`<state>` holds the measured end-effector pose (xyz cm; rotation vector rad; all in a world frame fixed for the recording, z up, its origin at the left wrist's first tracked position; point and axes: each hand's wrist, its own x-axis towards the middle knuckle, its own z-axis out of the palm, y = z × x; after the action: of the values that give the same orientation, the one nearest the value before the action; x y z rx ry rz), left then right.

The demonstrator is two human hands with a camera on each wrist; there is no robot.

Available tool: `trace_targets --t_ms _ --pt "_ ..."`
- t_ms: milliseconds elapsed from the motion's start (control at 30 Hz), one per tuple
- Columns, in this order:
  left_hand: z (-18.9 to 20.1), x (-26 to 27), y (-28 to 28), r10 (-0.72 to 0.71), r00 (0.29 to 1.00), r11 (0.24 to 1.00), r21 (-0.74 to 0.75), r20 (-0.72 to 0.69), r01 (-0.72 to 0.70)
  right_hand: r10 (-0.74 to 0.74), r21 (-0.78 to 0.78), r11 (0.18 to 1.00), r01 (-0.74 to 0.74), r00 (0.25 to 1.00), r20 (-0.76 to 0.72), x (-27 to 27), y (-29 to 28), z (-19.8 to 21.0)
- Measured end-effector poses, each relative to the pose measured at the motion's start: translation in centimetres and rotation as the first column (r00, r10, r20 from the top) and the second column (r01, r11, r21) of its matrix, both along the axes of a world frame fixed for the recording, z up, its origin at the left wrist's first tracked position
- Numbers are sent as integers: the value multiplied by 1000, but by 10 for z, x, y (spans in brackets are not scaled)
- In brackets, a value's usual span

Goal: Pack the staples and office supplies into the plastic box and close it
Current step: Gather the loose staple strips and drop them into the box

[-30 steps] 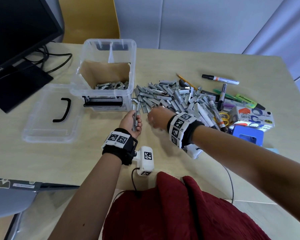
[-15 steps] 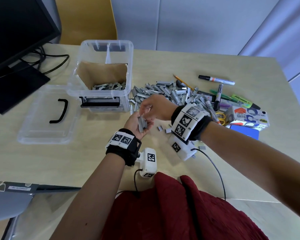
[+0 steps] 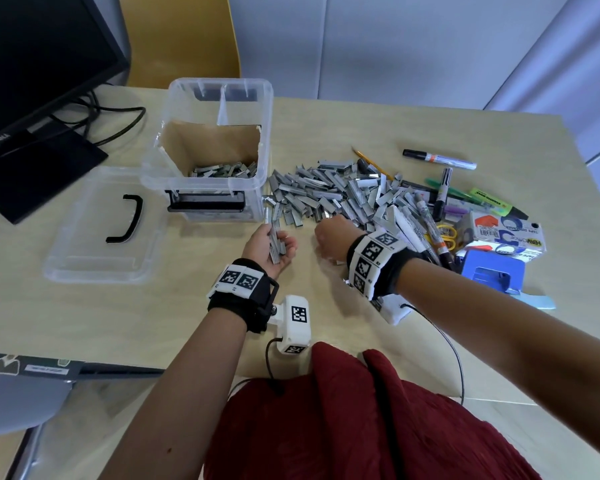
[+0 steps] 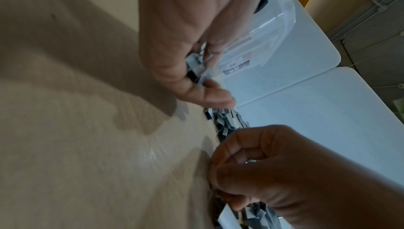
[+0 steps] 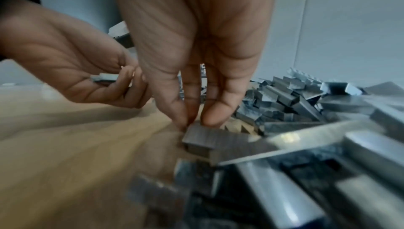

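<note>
Staple strips (image 3: 329, 195): lying in a loose grey heap on the pale wood table (image 3: 84, 317), just right of the clear plastic box (image 3: 215, 140); more are sitting inside the box against a brown card liner.

Left hand (image 3: 269, 245): curling its fingers round a small bundle of strips, just in front of the box.

Right hand (image 3: 331, 239): pinching the end of one strip (image 5: 200, 140) at the heap's near edge with its fingertips (image 5: 215, 114).

Lid (image 3: 97, 233): lying flat left of the box, black handle up.

Markers, a green highlighter and a tape dispenser carton (image 3: 503, 233) marked "TAPE DISPENSER" are crowding the right edge.

Dell monitor (image 3: 39, 64): standing far left.

Open tabletop is showing at the near left.
</note>
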<state>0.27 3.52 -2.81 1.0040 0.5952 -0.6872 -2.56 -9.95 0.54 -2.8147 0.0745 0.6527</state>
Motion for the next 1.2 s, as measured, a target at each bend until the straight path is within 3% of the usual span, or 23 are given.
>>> trace_targets --t_ms 67,233,333,400,533,800,933,1033,1133,1200 --pt "0 0 -1 -4 1000 1000 6 4 4 -8 30 1000 7 999 41 5 -2 4" --pt "6 -2 -14 -5 999 999 -35 -34 4 -56 369 929 -16 982 182 9 9 36" --pt "8 -3 -19 -154 987 987 32 -37 155 -106 403 915 20 976 192 8 2 49" --pt "7 -1 -20 -215 976 973 77 -25 216 -143 365 928 70 974 176 6 -14 50" --pt "3 -2 -20 -232 972 965 115 -27 234 -57 124 991 50 997 52 -5 -39 35" --pt "5 -5 -24 -263 964 956 124 -33 265 10 -113 994 -11 1000 -4 -21 -29 15" --pt "1 -4 -20 -222 974 965 134 -41 225 -62 9 998 62 998 17 -16 -31 18" --pt "0 -6 -21 -184 982 975 124 -32 186 -88 227 972 59 989 120 -15 -25 30" --pt "4 -11 -27 -240 970 968 72 -40 242 -86 372 928 14 980 178 -16 -17 44" --pt "6 -12 -29 -303 951 952 38 -56 305 -71 360 933 1 981 180 -15 -18 46"
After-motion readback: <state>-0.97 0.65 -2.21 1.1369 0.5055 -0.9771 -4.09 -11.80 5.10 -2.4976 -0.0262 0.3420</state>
